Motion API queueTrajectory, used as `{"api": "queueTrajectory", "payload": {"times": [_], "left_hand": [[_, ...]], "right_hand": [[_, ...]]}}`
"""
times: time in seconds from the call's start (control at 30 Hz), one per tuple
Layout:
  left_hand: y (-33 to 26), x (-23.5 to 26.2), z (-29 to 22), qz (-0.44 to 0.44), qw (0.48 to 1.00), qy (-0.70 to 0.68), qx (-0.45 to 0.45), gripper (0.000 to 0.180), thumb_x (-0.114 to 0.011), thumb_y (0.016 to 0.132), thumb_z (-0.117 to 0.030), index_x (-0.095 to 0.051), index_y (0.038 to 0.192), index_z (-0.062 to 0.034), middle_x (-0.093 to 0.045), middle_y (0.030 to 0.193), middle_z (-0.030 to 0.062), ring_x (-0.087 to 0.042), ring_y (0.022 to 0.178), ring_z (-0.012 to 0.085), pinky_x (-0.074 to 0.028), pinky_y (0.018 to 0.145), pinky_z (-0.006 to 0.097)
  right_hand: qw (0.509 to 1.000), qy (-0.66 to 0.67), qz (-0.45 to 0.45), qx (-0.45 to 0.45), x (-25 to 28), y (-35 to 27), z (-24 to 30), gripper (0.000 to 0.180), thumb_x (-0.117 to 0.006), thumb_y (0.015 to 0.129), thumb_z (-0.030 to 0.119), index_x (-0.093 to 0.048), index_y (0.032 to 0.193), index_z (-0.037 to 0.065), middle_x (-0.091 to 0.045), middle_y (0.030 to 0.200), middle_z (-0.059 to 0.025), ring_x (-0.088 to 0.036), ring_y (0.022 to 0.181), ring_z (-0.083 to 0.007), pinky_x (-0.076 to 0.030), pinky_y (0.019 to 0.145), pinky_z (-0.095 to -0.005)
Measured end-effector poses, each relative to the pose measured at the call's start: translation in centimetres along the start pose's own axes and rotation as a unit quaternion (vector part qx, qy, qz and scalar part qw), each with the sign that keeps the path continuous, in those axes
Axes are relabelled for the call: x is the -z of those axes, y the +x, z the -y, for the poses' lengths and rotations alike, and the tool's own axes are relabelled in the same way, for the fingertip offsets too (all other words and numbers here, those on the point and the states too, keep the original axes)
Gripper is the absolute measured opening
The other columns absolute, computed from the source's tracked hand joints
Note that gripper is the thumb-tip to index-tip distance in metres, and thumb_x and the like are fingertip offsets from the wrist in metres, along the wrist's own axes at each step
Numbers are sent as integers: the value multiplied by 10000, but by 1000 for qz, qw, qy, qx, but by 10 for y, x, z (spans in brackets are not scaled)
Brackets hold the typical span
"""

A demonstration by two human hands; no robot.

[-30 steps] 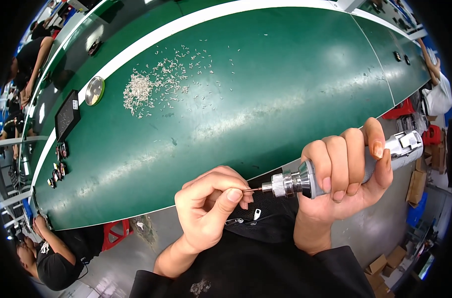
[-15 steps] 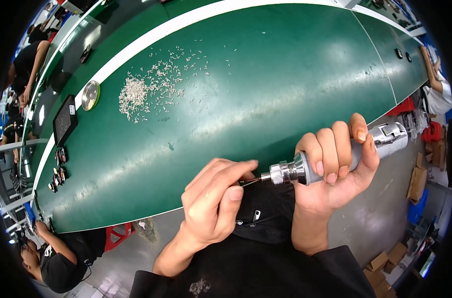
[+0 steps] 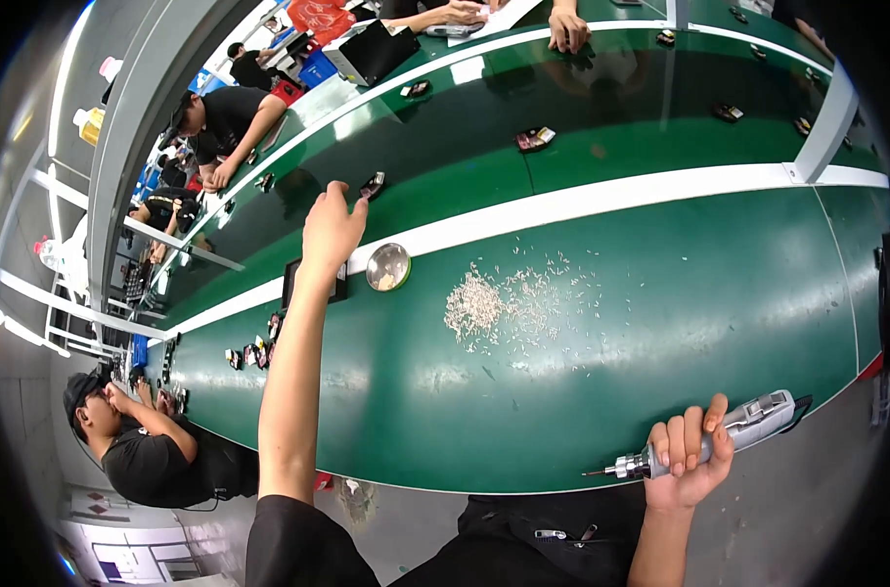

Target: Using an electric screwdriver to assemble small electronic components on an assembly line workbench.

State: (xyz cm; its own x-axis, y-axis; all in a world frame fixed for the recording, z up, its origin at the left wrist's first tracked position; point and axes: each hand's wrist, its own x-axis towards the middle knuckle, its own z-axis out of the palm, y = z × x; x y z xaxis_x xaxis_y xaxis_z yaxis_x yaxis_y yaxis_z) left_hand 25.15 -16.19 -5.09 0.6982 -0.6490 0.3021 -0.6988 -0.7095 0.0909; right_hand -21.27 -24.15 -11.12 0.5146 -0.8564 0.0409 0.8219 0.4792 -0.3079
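My right hand (image 3: pixel 691 452) is wrapped round a grey electric screwdriver (image 3: pixel 758 419) near the table's front edge; its thin bit points left. Stretched far forward, my left hand (image 3: pixel 333 230) is over the dark belt beyond the white rail, fingers apart. Just beside its fingertips lies a small dark part (image 3: pixel 373 185) on the belt; I see no grip on it. A pile of tiny silvery screw-like pieces (image 3: pixel 472 305) spreads over the green table (image 3: pixel 406 421). Left of the pile stands a round metal dish (image 3: pixel 388 267) with a few pale bits inside.
A white rail (image 3: pixel 562 208) divides the table from the belt, where other small dark parts (image 3: pixel 535 139) lie. My left forearm partly covers a black tray (image 3: pixel 290 284). Several small assemblies (image 3: pixel 254 352) sit at left. A grey post (image 3: pixel 828 122) rises at right. Co-workers sit at left and opposite.
My left hand has left the screwdriver's tip and reached forward over the belt. My right hand has lowered the screwdriver toward the table's front edge. The view has turned.
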Motion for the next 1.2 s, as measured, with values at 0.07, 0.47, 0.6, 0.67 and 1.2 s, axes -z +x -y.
{"api": "queueTrajectory", "payload": {"times": [0.07, 0.47, 0.6, 0.67, 1.2], "left_hand": [[22, -21, 10, 14, 997, 72, 7, 480, -599, 844, -354, -516, 1126, 25, -598, 1002, 284, -591, 965, 415, -486, 821, 472], [45, -49, 30, 33, 992, -26, -123, 398, -638, 785, -56, -551, 1161, 44, -604, 1034, 246, -566, 1006, 383, -457, 876, 435], [-16, -13, -54, 2, 965, -89, -247, 383, -608, 818, 1, -544, 1194, 28, -574, 1151, 184, -574, 1019, 319, -468, 865, 356], [-75, 17, -115, 31, 930, -151, -333, 469, -595, 752, 118, -533, 1206, 20, -566, 1165, 182, -559, 1050, 340, -456, 897, 372], [-223, 30, -227, 192, 781, -263, -533, 434, -604, 680, 12, -561, 1098, 123, -555, 1175, 212, -546, 1032, 325, -531, 788, 366]], "right_hand": [[1000, -2, -18, -13, -2, 0, 2, 157, -501, 923, 194, -400, 860, 91, -386, 526, -3, -398, 418, -113, -409, 496, -290], [999, -3, -1, -39, -2, -5, 6, 119, -500, 911, 190, -446, 875, 90, -400, 555, -15, -418, 467, -131, -411, 547, -309], [998, 14, 31, -59, 4, -2, 5, 94, -495, 901, 183, -473, 879, 94, -400, 558, -16, -412, 465, -132, -391, 553, -300], [995, 14, 54, -83, 6, -5, 8, 133, -521, 904, 200, -460, 848, 97, -407, 555, -1, -424, 457, -120, -407, 558, -301], [994, 19, 31, -103, 0, -54, 11, 84, -483, 902, 178, -493, 884, 97, -414, 544, 1, -432, 462, -122, -414, 568, -298]]}}
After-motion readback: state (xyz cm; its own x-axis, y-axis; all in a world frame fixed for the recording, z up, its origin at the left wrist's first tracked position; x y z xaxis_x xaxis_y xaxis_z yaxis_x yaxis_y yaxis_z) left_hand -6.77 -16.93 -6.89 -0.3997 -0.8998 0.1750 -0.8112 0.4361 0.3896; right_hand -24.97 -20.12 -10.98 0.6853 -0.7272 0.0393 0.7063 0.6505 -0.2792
